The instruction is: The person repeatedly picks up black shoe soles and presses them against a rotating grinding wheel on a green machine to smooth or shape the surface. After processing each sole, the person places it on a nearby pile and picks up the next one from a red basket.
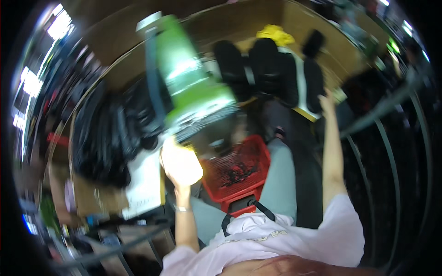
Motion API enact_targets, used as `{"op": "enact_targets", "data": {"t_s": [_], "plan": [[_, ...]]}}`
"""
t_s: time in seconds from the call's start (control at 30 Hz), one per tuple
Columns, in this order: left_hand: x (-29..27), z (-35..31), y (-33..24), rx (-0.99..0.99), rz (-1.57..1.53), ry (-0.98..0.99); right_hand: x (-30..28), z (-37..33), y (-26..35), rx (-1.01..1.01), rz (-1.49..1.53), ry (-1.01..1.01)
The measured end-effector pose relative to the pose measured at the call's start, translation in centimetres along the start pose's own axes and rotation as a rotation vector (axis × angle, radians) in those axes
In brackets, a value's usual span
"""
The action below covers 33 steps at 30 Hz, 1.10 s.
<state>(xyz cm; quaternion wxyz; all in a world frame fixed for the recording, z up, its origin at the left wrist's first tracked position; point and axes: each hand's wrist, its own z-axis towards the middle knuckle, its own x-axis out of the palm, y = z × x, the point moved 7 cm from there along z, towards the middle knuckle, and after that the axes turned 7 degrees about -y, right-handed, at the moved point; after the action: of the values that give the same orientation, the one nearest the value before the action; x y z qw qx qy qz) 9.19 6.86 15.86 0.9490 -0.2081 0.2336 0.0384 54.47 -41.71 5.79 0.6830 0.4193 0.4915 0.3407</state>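
My left hand (180,166) is raised in front of me and grips the lower end of a tall green and white box (193,83), which tilts up and to the left and is smeared by motion. My right hand (327,100) stretches far forward to the right edge of a row of black padded items with pale stripes (276,69), standing in a large brown cardboard box (239,20). Blur hides whether its fingers close on anything. A yellow item (275,33) lies behind the black row.
A red mesh basket (255,154) with dark bits inside sits just below the green box. Black bags (103,138) pile up at the left beside a white sheet (145,184). Curved metal rails (391,152) run along the right.
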Motion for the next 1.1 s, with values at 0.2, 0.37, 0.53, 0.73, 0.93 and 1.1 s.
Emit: {"op": "enact_targets", "data": {"t_s": [0.2,0.37,0.53,0.73,0.93,1.1], "plan": [[-1.9,15.4,4.9,0.128,0.228,-0.037,-1.9,0.3,-4.4,-0.032,0.194,-0.182],[3.3,18.2,12.2,0.042,0.253,0.433,-2.5,-3.5,-4.4,0.083,0.485,-0.134],[-2.5,18.4,7.7,0.173,0.052,0.172,-5.5,-11.6,-2.3,-0.011,0.386,-0.296],[-19.1,8.4,0.5,-0.091,-0.694,-0.243,1.7,-28.2,3.5,0.166,0.495,0.212],[-16.7,-6.4,0.8,-0.744,-1.071,-0.118,13.9,-43.9,8.2,0.666,1.172,1.031],[-7.0,-11.3,-1.4,-0.897,-1.078,0.023,10.4,-35.0,10.4,0.274,1.116,0.573]]}}
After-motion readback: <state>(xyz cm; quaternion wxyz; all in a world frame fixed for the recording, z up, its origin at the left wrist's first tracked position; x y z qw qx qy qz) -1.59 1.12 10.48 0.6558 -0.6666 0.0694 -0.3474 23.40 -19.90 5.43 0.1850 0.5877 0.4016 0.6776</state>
